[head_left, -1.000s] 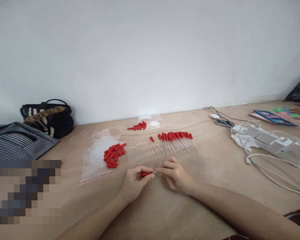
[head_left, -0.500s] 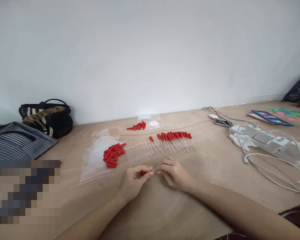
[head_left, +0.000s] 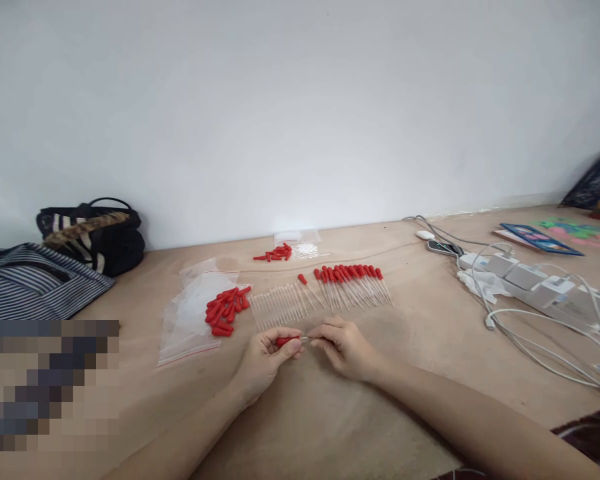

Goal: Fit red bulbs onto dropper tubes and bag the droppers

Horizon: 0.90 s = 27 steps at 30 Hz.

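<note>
My left hand [head_left: 267, 357] pinches a red rubber dropper bulb [head_left: 284, 341] between thumb and fingers. From the bulb's right end a clear dropper tube [head_left: 305, 339] runs to my right hand [head_left: 343, 348], whose thumb and fingertips are closed on it. Just beyond my hands lies a row of bare clear tubes [head_left: 277, 307]. To their right, several droppers with red bulbs [head_left: 353, 277] lie side by side, with one capped dropper [head_left: 303, 279] apart from them. Loose red bulbs [head_left: 227, 308] are heaped at the left on clear plastic bags [head_left: 185, 327].
Small red pieces [head_left: 275, 253] lie by a clear bag [head_left: 300, 239] near the wall. A power strip with white chargers [head_left: 530, 273] and loose cables [head_left: 525, 360] occupies the right side. A black bag [head_left: 115, 240] and striped cloth [head_left: 35, 283] are at the left.
The fingers of my left hand have shifted on the bulb, leaving more of its red surface showing. Both hands stay in nearly the same place; the rows are unchanged.
</note>
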Each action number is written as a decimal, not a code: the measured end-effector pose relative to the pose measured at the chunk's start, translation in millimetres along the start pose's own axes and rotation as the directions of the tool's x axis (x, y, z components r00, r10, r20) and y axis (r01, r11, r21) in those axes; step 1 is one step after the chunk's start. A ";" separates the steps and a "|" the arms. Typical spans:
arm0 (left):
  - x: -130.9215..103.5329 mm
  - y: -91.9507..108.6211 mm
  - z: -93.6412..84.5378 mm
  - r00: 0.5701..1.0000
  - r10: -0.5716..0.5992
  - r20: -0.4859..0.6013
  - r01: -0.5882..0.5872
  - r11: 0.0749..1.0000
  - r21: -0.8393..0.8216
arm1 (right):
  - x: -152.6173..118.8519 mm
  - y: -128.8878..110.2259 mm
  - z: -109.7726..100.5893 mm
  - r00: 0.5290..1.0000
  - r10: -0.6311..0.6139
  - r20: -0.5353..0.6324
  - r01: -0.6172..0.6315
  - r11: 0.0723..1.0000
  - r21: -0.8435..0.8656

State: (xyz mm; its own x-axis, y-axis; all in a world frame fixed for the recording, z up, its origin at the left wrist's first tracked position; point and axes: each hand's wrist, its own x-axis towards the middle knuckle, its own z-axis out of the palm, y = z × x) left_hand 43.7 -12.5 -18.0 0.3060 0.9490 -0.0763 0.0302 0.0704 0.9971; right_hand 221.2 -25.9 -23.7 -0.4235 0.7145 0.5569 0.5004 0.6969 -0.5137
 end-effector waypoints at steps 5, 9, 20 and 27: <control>-2.5 1.1 1.9 1.000 0.024 -0.017 -0.025 0.999 -0.044 | 7.7 29.9 -20.8 0.963 0.200 -0.182 -0.216 0.974 -0.075; -2.2 -2.3 2.0 0.999 0.041 0.005 -0.042 0.999 0.014 | 15.5 71.1 -45.0 0.737 0.454 -0.501 -0.627 0.736 -0.255; 0.2 -2.8 -0.3 0.998 0.019 0.058 -0.026 0.992 0.121 | 23.9 91.3 -44.9 0.577 0.664 -0.476 -0.817 0.456 -0.353; 1.5 -6.2 -5.4 0.986 0.165 0.025 -0.163 0.916 0.366 | 20.9 89.2 -46.2 0.592 0.631 -0.501 -0.806 0.479 -0.349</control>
State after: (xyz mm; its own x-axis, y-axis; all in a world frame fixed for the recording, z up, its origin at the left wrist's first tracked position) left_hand 38.8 -9.9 -24.3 0.3307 0.9395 0.0893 0.3264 -0.2026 0.9233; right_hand 291.8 48.3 -27.7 0.4434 0.8323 0.3327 0.8444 -0.2634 -0.4665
